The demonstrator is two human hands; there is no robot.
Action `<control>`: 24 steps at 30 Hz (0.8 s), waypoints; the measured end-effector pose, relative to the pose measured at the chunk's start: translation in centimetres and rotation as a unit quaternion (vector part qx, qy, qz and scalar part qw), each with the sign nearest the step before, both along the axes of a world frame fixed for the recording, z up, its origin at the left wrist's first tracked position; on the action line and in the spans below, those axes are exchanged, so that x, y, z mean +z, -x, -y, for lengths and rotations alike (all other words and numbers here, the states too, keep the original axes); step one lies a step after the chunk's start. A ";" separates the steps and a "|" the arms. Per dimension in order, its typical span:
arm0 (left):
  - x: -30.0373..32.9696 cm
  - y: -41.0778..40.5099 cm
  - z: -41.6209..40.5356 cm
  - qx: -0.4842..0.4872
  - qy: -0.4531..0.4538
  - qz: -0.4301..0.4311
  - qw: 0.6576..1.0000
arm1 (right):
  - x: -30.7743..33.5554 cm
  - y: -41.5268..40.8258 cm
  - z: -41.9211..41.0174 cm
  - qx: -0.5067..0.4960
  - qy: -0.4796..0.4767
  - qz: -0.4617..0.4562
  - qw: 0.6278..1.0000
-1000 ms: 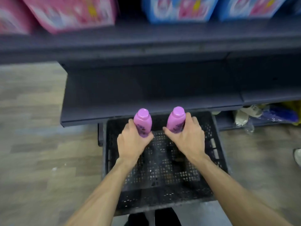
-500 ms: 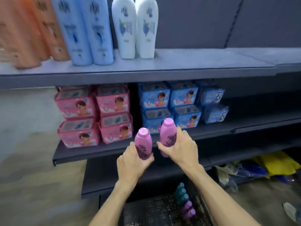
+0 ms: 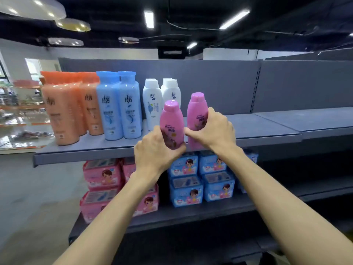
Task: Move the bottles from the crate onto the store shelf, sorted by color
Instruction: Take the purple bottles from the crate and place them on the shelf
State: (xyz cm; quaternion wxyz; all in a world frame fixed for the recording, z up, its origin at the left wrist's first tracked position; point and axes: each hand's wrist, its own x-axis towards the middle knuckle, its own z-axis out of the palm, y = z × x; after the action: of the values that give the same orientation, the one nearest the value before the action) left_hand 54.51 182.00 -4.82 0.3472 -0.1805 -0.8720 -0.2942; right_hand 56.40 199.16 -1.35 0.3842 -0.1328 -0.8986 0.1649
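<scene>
My left hand (image 3: 154, 150) grips a pink bottle (image 3: 171, 121) by its lower half, held upright at the front edge of the top shelf (image 3: 91, 149). My right hand (image 3: 215, 129) grips a second pink bottle (image 3: 196, 111), upright and a little farther back, over the shelf board. Both stand just right of the two white bottles (image 3: 152, 100). Whether either pink bottle touches the board is hidden by my hands. The crate is out of view.
On the top shelf, left to right, stand orange bottles (image 3: 61, 111), blue bottles (image 3: 120, 108) and the white ones. Bare shelf board (image 3: 267, 125) stretches to the right. Pink boxes (image 3: 103, 175) and blue boxes (image 3: 202, 180) fill the shelf below.
Both hands have lifted the pink bottles from the crate up to the top shelf. The view has tilted up from the floor to the shelf, and the crate has left the frame.
</scene>
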 end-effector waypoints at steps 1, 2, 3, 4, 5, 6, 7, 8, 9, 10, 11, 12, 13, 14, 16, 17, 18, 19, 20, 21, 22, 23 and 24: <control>1.1 0.4 -0.7 0.007 -0.003 0.006 1.000 | 0.8 0.5 -0.7 0.000 -0.002 0.000 1.000; 2.0 0.8 -1.5 0.014 -0.002 0.016 1.000 | 1.5 1.0 -1.5 0.001 -0.001 0.003 1.000; 2.6 1.5 -2.3 0.021 0.001 0.028 0.999 | 2.2 1.5 -2.4 0.001 0.003 0.009 1.000; 3.2 2.1 -3.2 0.026 0.006 0.038 0.999 | 2.7 1.9 -3.3 0.002 0.008 0.016 1.000; 3.5 2.7 -4.0 0.031 0.011 0.048 0.998 | 3.1 2.5 -4.2 0.002 0.014 0.025 1.000; 3.8 3.3 -4.9 0.036 0.018 0.056 0.998 | 3.4 3.0 -5.2 0.000 0.019 0.032 0.999; 3.9 3.7 -5.8 0.043 0.025 0.062 0.997 | 3.6 3.6 -6.3 -0.004 0.022 0.040 0.999; 4.0 4.1 -6.8 0.049 0.031 0.070 0.996 | 3.8 4.2 -7.3 -0.007 0.024 0.048 0.999; 4.0 4.6 -7.7 0.053 0.032 0.078 0.995 | 3.9 4.8 -8.3 -0.009 0.026 0.055 0.998; 4.0 5.0 -8.7 0.054 0.031 0.085 0.994 | 3.9 5.5 -9.2 -0.008 0.029 0.062 0.998; 4.0 5.5 -9.6 0.055 0.031 0.092 0.994 | 4.0 6.1 -10.1 -0.007 0.033 0.068 0.997; 4.0 6.1 -10.6 0.055 0.033 0.098 0.993 | 4.0 6.7 -10.9 -0.005 0.039 0.073 0.997; 3.9 6.6 -11.5 0.057 0.034 0.105 0.992 | 3.9 7.3 -11.7 -0.003 0.045 0.077 0.996; 3.8 7.3 -12.5 0.058 0.035 0.111 0.992 | 3.9 7.9 -12.4 -0.001 0.048 0.080 0.996; 3.6 8.4 -14.3 0.063 0.035 0.123 0.990 | 3.7 9.0 -13.6 -0.001 0.049 0.087 0.995; 3.5 9.1 -15.1 0.066 0.034 0.126 0.989 | 3.6 9.6 -14.2 -0.001 0.048 0.090 0.995; 3.3 9.8 -15.9 0.069 0.034 0.128 0.989 | 3.5 10.2 -14.7 -0.001 0.048 0.092 0.995; 3.3 10.5 -16.6 0.072 0.034 0.128 0.989 | 3.3 10.8 -15.2 -0.001 0.046 0.093 0.995; 3.2 11.3 -17.2 0.078 0.035 0.128 0.988 | 3.2 11.4 -15.7 0.000 0.043 0.096 0.994; 3.1 12.0 -17.8 0.084 0.034 0.129 0.987 | 3.1 12.0 -16.2 0.001 0.038 0.099 0.994; 3.1 12.9 -18.3 0.091 0.033 0.129 0.987 | 3.0 12.6 -16.6 0.001 0.035 0.102 0.994; 3.1 13.7 -18.7 0.099 0.033 0.131 0.986 | 2.9 13.2 -17.0 0.001 0.034 0.103 0.994; 3.0 14.5 -19.1 0.107 0.035 0.133 0.985 | 2.9 13.8 -17.3 0.001 0.035 0.103 0.994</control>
State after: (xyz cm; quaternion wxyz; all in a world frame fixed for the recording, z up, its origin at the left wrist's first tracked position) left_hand 40.03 201.08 -1.77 0.2515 -0.0574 -0.9343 -0.2461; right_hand 42.59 216.50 1.53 0.2848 -0.1610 -0.9273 0.1818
